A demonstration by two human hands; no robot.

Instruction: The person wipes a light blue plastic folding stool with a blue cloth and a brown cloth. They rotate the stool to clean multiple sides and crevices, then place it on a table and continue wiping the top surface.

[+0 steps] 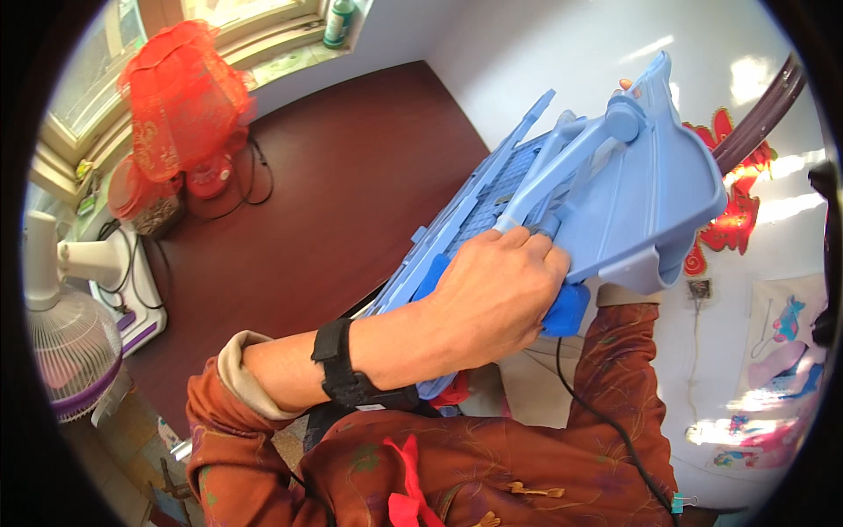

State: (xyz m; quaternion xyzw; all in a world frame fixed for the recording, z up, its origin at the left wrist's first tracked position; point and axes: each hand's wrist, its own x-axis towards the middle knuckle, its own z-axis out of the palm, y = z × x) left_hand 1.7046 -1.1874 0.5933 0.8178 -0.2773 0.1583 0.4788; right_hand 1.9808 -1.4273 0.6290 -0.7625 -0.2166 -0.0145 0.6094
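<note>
The left hand (pixel 509 285) curls over the light-blue plastic folding frame (pixel 606 206), fingers pressed together around a bar; this central hold probably steadies the hinged parts. A darker blue piece (pixel 566 310) sits just below those fingers. The frame rises up and right of the knuckles, its grid panel (pixel 499 200) just beyond them. The right hand (pixel 625 84) is hidden behind the frame except for what looks like a fingertip above, so I cannot tell how its fingers stand; it likely supports the far side. Left of the gripping fingers, apart, spreads the dark red tabletop (pixel 334 149); farther off, a red veiled lamp (pixel 186 105) stands near the window, its cord trailing beside it.
</note>
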